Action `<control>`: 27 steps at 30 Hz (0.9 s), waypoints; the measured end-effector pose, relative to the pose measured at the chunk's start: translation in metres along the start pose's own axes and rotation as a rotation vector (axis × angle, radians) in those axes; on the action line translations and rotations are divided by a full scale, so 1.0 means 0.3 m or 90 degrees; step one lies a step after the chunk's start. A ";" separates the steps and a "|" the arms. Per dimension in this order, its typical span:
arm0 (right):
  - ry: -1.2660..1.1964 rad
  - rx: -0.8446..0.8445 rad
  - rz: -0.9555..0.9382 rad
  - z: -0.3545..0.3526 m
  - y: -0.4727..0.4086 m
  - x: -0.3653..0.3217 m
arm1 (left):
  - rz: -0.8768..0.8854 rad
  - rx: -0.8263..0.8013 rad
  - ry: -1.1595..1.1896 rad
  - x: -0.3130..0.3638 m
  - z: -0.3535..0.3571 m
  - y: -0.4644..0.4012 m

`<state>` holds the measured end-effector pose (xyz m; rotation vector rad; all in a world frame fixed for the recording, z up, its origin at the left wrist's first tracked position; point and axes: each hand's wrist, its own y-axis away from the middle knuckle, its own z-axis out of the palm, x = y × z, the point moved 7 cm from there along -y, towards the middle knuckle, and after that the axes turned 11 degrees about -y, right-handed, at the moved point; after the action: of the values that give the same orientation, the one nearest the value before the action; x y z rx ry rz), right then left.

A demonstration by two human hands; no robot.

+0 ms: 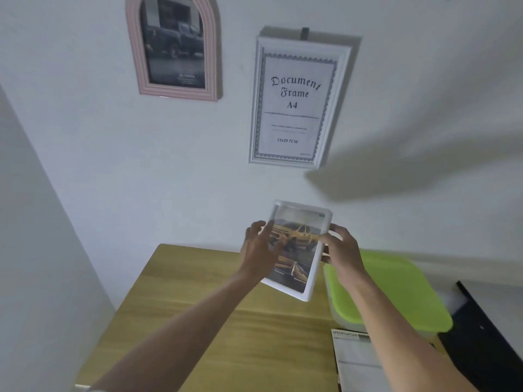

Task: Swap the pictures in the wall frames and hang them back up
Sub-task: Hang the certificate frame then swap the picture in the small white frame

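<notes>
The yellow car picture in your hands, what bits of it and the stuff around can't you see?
- White frame: left hand and right hand cover its side edges; the picture is blurred.
- Pink arched frame: top cut off by the head view's edge.
- Document frame: small print too tiny to read.
- Green lid: right arm hides part of it.

Two bare forearms in view, no sleeves, watch or bracelets showing. Left hand (259,250) and right hand (341,250) ungloved, no rings visible on the fingers (261,226). Nails too blurred to read.
</notes>
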<state>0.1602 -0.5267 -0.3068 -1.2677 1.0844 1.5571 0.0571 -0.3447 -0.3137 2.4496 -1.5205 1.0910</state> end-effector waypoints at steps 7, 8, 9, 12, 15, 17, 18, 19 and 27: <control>-0.016 -0.062 -0.073 -0.164 -0.013 -0.187 | -0.041 0.008 0.081 0.169 -0.106 -0.133; -0.010 -0.062 -0.083 -0.189 -0.020 -0.212 | -0.039 0.016 0.103 0.199 -0.119 -0.144; -0.001 -0.061 -0.096 -0.212 -0.028 -0.237 | -0.043 0.019 0.130 0.226 -0.129 -0.154; 0.043 -0.051 -0.152 -0.280 -0.059 -0.325 | -0.035 0.019 0.159 0.316 -0.146 -0.188; 0.106 -0.032 -0.224 -0.333 -0.093 -0.441 | -0.002 0.033 0.174 0.425 -0.169 -0.234; 0.137 -0.025 -0.271 -0.359 -0.113 -0.518 | 0.018 0.051 0.186 0.495 -0.188 -0.273; 0.152 -0.018 -0.291 -0.370 -0.123 -0.557 | 0.030 0.063 0.181 0.531 -0.200 -0.295; 0.166 -0.012 -0.311 -0.380 -0.132 -0.598 | 0.042 0.075 0.170 0.567 -0.212 -0.318; 0.202 0.052 -0.418 -0.440 -0.235 -0.928 | 0.128 0.157 0.130 0.832 -0.301 -0.529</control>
<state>0.3023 -0.6558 -0.0556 -1.6380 0.7851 0.8306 0.2024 -0.4180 -0.0507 2.2726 -1.6835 1.5990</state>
